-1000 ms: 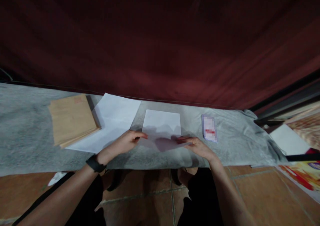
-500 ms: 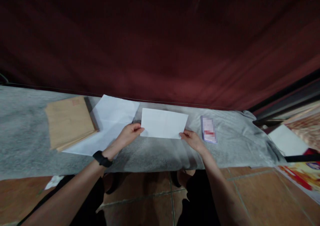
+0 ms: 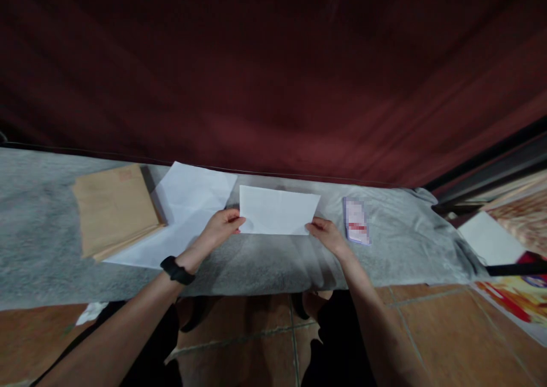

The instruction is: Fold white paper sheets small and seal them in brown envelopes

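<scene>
A folded white paper (image 3: 278, 210) lies on the grey cloth-covered table (image 3: 265, 267). My left hand (image 3: 222, 225), with a black band on the wrist, pinches the paper's near left corner. At the near right corner my right hand (image 3: 325, 232) pinches it too. Both hands are closed on the sheet. To the left lie a larger white sheet (image 3: 183, 204) and a stack of brown envelopes (image 3: 113, 207). A small purple and white booklet (image 3: 356, 220) lies just right of my right hand.
A dark red curtain (image 3: 273, 79) hangs behind the table. The floor in front is brown tile (image 3: 448, 324). At the far right are a white sheet (image 3: 489, 240) and a colourful printed surface (image 3: 517, 296). My dark-clothed legs show below the table edge.
The near half of the paper has been lifted and folded away onto the far half, leaving a narrower strip. Both hands moved forward with it and hold its near corners.
</scene>
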The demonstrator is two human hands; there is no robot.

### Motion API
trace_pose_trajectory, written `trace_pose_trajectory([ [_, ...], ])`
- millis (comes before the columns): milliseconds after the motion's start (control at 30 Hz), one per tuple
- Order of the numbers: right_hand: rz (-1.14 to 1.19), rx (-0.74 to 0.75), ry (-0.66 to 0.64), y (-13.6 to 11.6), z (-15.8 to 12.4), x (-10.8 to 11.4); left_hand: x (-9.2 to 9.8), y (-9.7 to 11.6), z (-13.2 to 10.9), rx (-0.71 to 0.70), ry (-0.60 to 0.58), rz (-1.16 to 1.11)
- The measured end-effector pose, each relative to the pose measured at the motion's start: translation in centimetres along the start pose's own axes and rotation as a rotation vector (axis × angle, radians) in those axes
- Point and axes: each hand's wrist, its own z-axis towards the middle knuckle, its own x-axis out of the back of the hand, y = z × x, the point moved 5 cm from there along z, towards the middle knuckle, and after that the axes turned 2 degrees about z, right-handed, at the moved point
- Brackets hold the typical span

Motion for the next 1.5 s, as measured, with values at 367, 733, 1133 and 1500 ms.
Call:
trace_pose_trajectory([
  [367,-0.412,0.008,0.159,0.0,0.7,-0.3,-0.2,0.5,0.9,-0.077,0.187,0.499],
  [733,-0.514,-0.095,0.224,-0.4,0.1,-0.6,-1.0,2.3,-0.4,-0.145,0.312,0.870],
  [1133,-0.203,0.269,0.071,-5.1,2.0,-12.0,-10.9,1.2,0.4,-0.625,0.172,0.911],
  [1500,-0.757,0.240,0.189,-2.8,1.6,-10.8,-8.9,0.9,0.6,-0.462,0.223,1.122],
])
